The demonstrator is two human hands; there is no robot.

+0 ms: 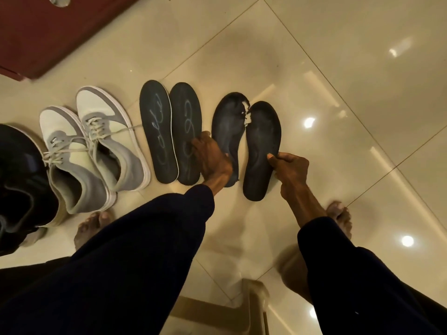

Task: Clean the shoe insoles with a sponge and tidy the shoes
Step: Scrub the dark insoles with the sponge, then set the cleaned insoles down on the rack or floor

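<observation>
Head view, mid-frame: the rightmost insole [261,146] lies on the tiled floor [314,68], its right edge pinched in the grip of the right hand [290,165], whose arm stretches down from the lower right. Just left of it, the left hand [212,160] reaches down over the torn insole [227,122], fingertips by a chalk-marked insole [186,117]. Whether its grip holds anything cannot be told. Grey sneakers [101,146] stand further left.

Glossy cream tiled floor [338,68], dark red wooden door [60,32] top left, pale wooden frame [256,298] at bottom edge
</observation>
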